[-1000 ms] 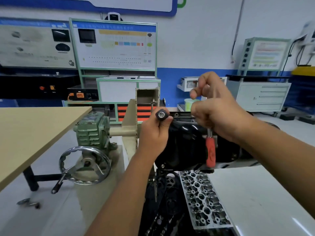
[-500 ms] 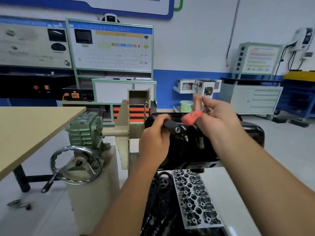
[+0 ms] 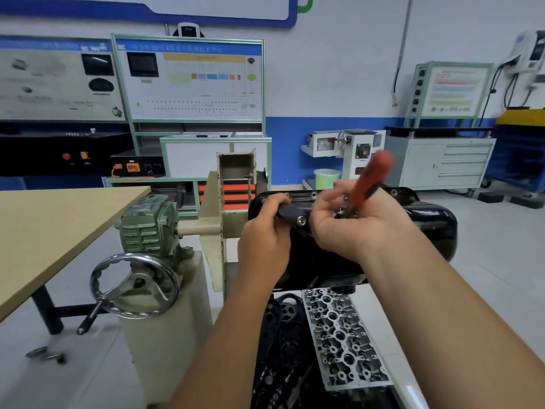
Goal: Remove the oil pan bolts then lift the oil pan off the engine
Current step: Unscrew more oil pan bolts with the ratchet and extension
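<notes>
The black oil pan (image 3: 433, 228) sits on top of the engine, which is clamped in a stand, with bolt holes along its upper flange. My left hand (image 3: 265, 243) grips a black tool handle (image 3: 292, 215) lying across the pan's near left corner. My right hand (image 3: 362, 228) holds a red-handled tool (image 3: 370, 178), blurred by motion, its handle pointing up and to the right. Its tip is hidden among my fingers. The bolt under the tools cannot be seen.
A green gearbox (image 3: 147, 228) with a metal handwheel (image 3: 134, 286) stands left of the engine on a cream pedestal. A tan table (image 3: 56, 222) is at the left. A cylinder head (image 3: 342, 338) lies below the pan. Cabinets and training panels line the back wall.
The red handle swung from hanging below my right hand to pointing up and right. My left hand tipped the black handle from end-on to lying across the pan.
</notes>
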`<state>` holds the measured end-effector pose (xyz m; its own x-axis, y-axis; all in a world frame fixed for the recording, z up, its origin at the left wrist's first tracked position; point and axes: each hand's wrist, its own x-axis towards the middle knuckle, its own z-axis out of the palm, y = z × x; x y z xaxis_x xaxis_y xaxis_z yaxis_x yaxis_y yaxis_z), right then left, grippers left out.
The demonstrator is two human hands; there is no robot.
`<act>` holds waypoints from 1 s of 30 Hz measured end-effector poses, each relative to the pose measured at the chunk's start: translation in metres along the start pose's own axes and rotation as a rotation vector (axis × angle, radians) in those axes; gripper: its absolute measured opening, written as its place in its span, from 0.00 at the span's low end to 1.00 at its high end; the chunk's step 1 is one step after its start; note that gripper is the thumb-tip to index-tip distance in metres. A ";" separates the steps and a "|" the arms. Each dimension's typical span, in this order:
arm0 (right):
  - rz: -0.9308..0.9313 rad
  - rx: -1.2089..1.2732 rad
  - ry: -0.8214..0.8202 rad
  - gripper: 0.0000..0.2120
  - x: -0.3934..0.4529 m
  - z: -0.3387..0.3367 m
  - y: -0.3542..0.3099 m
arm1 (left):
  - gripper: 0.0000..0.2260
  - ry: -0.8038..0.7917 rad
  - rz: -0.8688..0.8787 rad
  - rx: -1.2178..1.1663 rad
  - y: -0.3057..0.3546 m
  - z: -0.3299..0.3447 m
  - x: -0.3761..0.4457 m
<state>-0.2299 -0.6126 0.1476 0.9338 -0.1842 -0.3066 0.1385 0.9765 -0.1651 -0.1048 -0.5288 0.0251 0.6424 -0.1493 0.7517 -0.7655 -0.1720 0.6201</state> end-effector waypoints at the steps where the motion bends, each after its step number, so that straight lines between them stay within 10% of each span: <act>1: -0.014 -0.021 0.001 0.08 -0.002 0.003 -0.001 | 0.17 0.000 0.000 0.002 -0.001 0.000 0.000; 5: 0.095 -0.092 -0.015 0.08 -0.009 -0.008 -0.004 | 0.16 0.008 -0.022 0.007 -0.001 0.001 0.000; 13: -0.121 -1.077 -0.094 0.28 -0.022 -0.048 -0.017 | 0.16 -0.012 -0.001 0.027 0.000 -0.001 -0.003; 19: -0.684 -1.581 -0.449 0.05 -0.017 -0.066 -0.006 | 0.16 0.011 -0.025 0.007 -0.001 0.001 -0.003; 30: -0.728 -1.456 -0.671 0.03 -0.004 -0.070 -0.003 | 0.17 0.058 -0.070 -0.049 -0.002 0.007 -0.005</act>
<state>-0.2575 -0.6225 0.0838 0.8362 -0.0585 0.5452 0.5203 -0.2292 -0.8226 -0.1059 -0.5344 0.0185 0.6922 -0.0815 0.7171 -0.7206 -0.1315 0.6807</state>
